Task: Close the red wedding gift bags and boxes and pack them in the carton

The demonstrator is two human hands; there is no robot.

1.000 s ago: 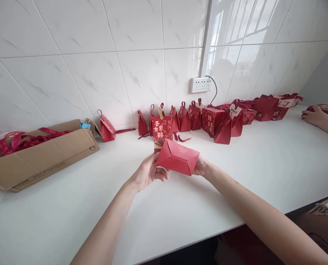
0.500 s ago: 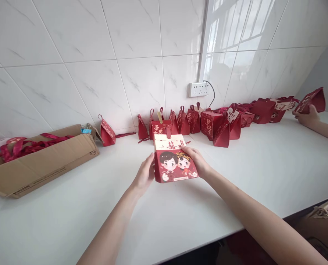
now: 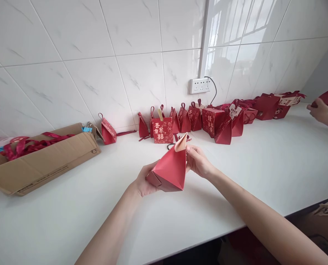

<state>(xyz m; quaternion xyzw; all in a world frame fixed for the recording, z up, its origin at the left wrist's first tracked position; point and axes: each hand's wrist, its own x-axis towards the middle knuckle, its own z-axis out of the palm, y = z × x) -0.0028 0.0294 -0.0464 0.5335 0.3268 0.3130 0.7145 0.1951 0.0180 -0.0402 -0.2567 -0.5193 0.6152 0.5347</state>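
Above the middle of the white table, a red paper gift box is held between my two hands. Its plain triangular side faces me, and a cream flap rises at its peak. My left hand grips it from the left and below, fingers partly hidden behind it. Near the top right, my right hand holds the box's edge by the flap, thumb in view and the other fingers partly hidden. Just beyond stands another red box with gold lettering. A small dark loop shows behind the held box.
Several red boxes with ribbon loops line the tiled wall. At left, a cardboard carton holds dark red ribbons, with blue clips on its rim. A power strip is on the wall. Another person's hand holds a red box at far right.
The held box has turned from its printed couple front to its plain red side. My left hand has shifted underneath. The other person's hand has moved right with its box.
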